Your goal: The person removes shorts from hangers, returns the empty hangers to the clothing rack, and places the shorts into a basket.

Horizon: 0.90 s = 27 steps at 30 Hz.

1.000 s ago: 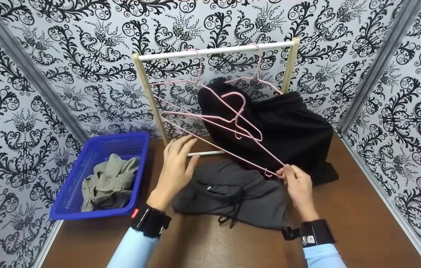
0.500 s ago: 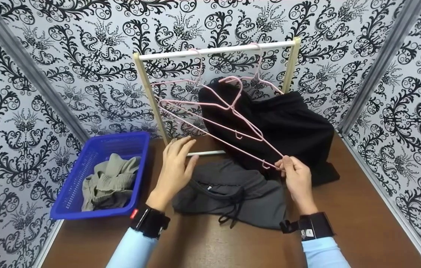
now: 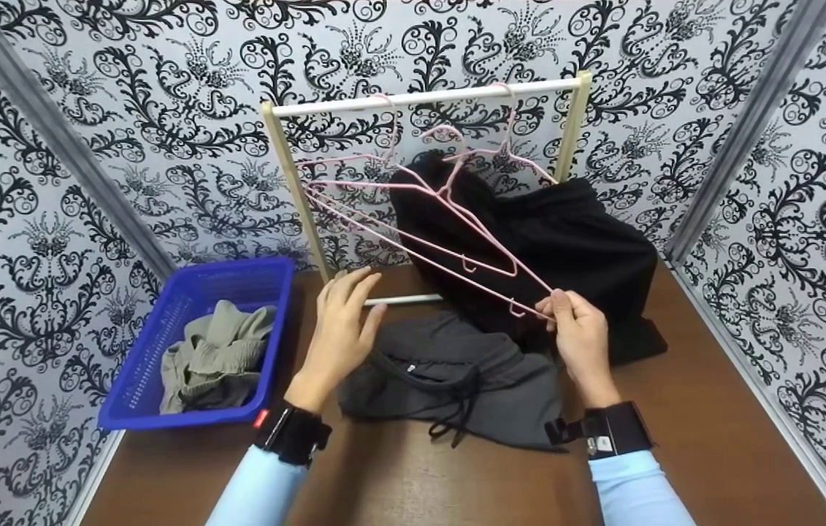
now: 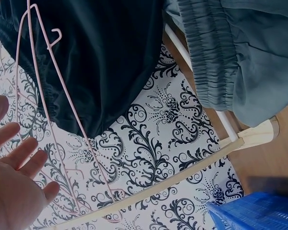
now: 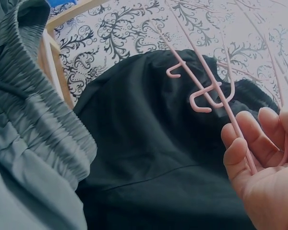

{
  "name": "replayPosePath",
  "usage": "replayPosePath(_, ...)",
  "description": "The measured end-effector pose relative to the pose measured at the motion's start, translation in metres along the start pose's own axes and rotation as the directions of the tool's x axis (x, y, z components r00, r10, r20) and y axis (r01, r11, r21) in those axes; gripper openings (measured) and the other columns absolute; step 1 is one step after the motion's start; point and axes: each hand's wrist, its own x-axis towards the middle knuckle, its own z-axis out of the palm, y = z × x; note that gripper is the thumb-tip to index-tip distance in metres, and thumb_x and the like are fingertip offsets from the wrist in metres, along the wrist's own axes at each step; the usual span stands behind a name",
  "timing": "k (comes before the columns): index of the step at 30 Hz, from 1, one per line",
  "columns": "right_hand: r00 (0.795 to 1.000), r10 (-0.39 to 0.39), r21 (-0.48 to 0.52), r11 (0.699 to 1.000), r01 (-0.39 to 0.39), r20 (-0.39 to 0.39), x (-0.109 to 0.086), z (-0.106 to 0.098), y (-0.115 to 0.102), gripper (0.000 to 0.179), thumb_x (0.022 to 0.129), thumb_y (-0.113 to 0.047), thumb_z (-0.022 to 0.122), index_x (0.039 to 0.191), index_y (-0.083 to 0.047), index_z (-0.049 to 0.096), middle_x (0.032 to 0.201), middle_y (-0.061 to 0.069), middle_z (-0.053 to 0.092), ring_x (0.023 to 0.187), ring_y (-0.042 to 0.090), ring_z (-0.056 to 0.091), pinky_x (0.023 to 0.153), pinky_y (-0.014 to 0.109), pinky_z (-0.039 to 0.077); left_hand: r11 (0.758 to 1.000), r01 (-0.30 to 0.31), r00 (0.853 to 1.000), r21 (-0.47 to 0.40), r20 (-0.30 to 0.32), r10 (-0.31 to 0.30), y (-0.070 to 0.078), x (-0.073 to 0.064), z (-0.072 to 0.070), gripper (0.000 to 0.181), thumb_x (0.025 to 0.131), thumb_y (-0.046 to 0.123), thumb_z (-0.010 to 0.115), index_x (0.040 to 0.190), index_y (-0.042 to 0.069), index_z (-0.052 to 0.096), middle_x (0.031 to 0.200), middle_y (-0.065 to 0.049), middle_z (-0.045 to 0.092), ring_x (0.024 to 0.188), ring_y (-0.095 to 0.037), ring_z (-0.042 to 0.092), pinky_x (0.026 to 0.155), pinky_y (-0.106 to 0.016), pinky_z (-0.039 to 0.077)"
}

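Observation:
My right hand (image 3: 579, 332) pinches one end corner of a pink hanger (image 3: 489, 288). The hanger slants up and left in front of the rack, and its hook stands free below the rack's bar. In the right wrist view, the fingers (image 5: 237, 148) curl round the pink wire. My left hand (image 3: 339, 325) is held in the air left of the hanger, fingers loosely bent, with nothing in it; the left wrist view shows the same hand (image 4: 19, 177) apart from the wires. Dark grey drawstring shorts (image 3: 456, 387) lie on the table between the hands.
A small rack with a white bar (image 3: 442, 98) carries two more pink hangers (image 3: 507, 139). Black bottoms (image 3: 566, 256) hang at its right side, over the table (image 3: 420, 482). At left, a blue basket (image 3: 128, 421) holds olive-grey clothing (image 3: 219, 351). Patterned walls enclose the table.
My right hand has risen, lifting the pink hanger; its hook has moved up and left toward the rack's bar. The left hand has drawn back slightly from the hanger.

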Motion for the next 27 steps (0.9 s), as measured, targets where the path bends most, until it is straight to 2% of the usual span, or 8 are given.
replayPosePath(9, 0.997, -0.075, -0.048, 0.996, 0.075, 0.003, 0.013, 0.006, -0.013, 0.037, 0.107, -0.015, 0.056, 0.08, 0.005, 0.071, 0.079, 0.017, 0.071, 0.059, 0.019, 0.058, 0.058, 0.021, 0.048, 0.997, 0.075, 0.996, 0.011, 0.05, -0.075, -0.001, 0.0, -0.002, 0.04, 0.1, 0.018, 0.065, 0.137, 0.001, 0.062, 0.144, -0.021, 0.056, 0.138, -0.046, 0.047, 0.116, -0.064, 0.026)
replayPosePath(15, 0.995, -0.101, -0.052, 0.993, 0.102, 0.019, 0.019, 0.011, -0.025, 0.036, 0.107, -0.016, 0.057, 0.082, 0.004, 0.073, 0.082, 0.018, 0.072, 0.059, 0.013, 0.058, 0.057, 0.017, 0.046, 0.993, 0.112, 0.992, 0.032, 0.059, -0.114, -0.003, 0.0, -0.001, 0.041, 0.1, 0.018, 0.065, 0.137, 0.001, 0.061, 0.144, -0.021, 0.056, 0.138, -0.047, 0.047, 0.115, -0.065, 0.028)
replayPosePath(27, 0.99, -0.136, -0.048, 0.989, 0.138, 0.041, 0.031, 0.027, -0.048, 0.031, 0.106, -0.012, 0.058, 0.085, 0.003, 0.075, 0.081, 0.017, 0.071, 0.061, 0.015, 0.061, 0.061, 0.019, 0.05, 0.987, 0.149, 0.985, 0.053, 0.076, -0.153, -0.005, -0.001, -0.001, 0.042, 0.1, 0.019, 0.064, 0.138, 0.0, 0.061, 0.145, -0.022, 0.055, 0.14, -0.045, 0.046, 0.115, -0.065, 0.027)
